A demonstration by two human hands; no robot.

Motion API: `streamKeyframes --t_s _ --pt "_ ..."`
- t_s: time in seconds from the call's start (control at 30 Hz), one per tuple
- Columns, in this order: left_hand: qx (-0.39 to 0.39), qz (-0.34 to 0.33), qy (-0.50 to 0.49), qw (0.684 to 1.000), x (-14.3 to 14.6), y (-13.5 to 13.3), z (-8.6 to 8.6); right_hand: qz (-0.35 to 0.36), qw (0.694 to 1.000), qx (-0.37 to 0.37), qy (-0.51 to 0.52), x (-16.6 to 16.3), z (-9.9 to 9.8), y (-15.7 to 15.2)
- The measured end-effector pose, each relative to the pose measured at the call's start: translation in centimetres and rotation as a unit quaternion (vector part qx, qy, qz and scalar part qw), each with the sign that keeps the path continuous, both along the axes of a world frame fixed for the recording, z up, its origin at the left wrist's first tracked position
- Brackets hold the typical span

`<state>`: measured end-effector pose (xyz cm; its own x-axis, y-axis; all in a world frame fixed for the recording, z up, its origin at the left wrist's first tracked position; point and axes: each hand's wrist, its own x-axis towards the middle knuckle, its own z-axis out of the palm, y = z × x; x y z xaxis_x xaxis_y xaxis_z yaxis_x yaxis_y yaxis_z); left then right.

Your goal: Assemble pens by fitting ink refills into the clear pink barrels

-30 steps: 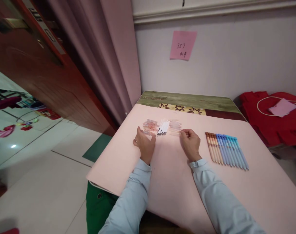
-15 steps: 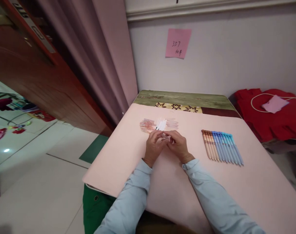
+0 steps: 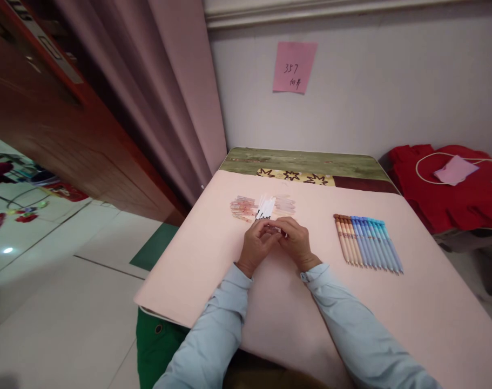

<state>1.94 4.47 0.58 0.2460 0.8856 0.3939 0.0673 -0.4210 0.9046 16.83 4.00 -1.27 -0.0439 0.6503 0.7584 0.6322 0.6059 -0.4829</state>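
My left hand (image 3: 255, 244) and my right hand (image 3: 296, 242) meet over the middle of the table, thumbs and fingertips pinched together. Whatever lies between them is small and mostly hidden by the fingers. Just beyond the fingertips lies a bunch of thin white sticks with black ends, like pen refills (image 3: 265, 205). To their left is a pile of reddish-brown, see-through slim parts (image 3: 244, 207), and to their right a smaller pile of pale, see-through slim pieces (image 3: 285, 203). Right of my hands, a neat row of pens (image 3: 368, 244) runs from brown through blue to turquoise.
A pale pink sheet (image 3: 189, 270) covers most of the table. Behind it is a wall with a pink note (image 3: 295, 67). A wooden door (image 3: 108, 156) and a mauve curtain (image 3: 181, 92) stand at left; a red cloth (image 3: 424, 200) lies on a seat at right.
My hands have come slightly nearer to me relative to the piles, so more black refill ends show. The fingers have shifted a little and stay pinched together. The view has moved slightly.
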Motion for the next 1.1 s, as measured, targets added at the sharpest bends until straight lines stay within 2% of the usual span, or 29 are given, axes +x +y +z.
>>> streamKeyframes --t_s 0.47,0.57,0.7,0.87,1.1 --pt "0.004 -0.005 0.017 1.0 -0.1 0.2 -0.6 -0.009 1.0 -0.009 -0.011 0.0 0.0 0.0" --pt "0.035 0.025 0.041 0.998 -0.3 0.3 -0.6 -0.015 1.0 -0.013 0.009 -0.1 0.0 0.1" --pt "0.081 0.085 0.054 0.992 -0.5 0.5 -0.8 -0.055 0.993 -0.064 0.078 -0.2 -0.2 0.1" --pt "0.084 0.106 0.017 0.991 -0.7 0.7 -1.5 -0.033 0.984 -0.128 0.117 -0.1 -0.2 0.2" --pt "0.097 0.145 0.001 0.985 -1.0 0.6 -1.7 -0.001 0.99 -0.111 0.089 0.1 0.1 0.3"
